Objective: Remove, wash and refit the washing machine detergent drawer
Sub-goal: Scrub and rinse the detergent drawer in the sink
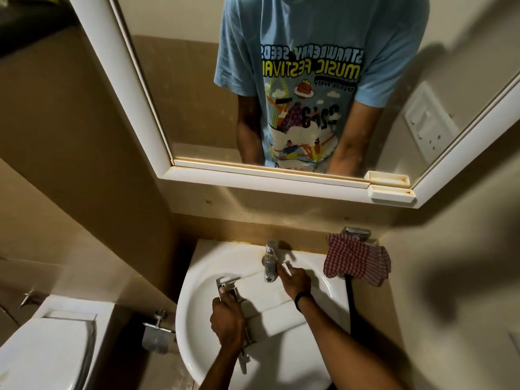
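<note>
Washing stage of the detergent-drawer task, seen from the head camera. The white detergent drawer (270,302) is laid slantwise across the bowl of the washbasin (197,280), with its far end beneath the spout of the chrome tap (270,263) and its near end toward the person. The left hand (228,323) is closed round the drawer's left edge, where grey fittings are seen, and the drawer is steadied by it. The right hand (295,280), marked by a black wristband (302,298), is held against the tap; whether the tap is gripped or only touched by its fingers cannot be told. No stream of water can be made out, nor can any residue on the drawer be judged. Step 1, removal, is taken as done, since the drawer is out of the machine and no washing machine is in view. Step 2, washing, is judged to be at or near its start. Rinsing, any drying with the red checked cloth (357,261) hung beside the basin, and step 3, refitting, are left.
</note>
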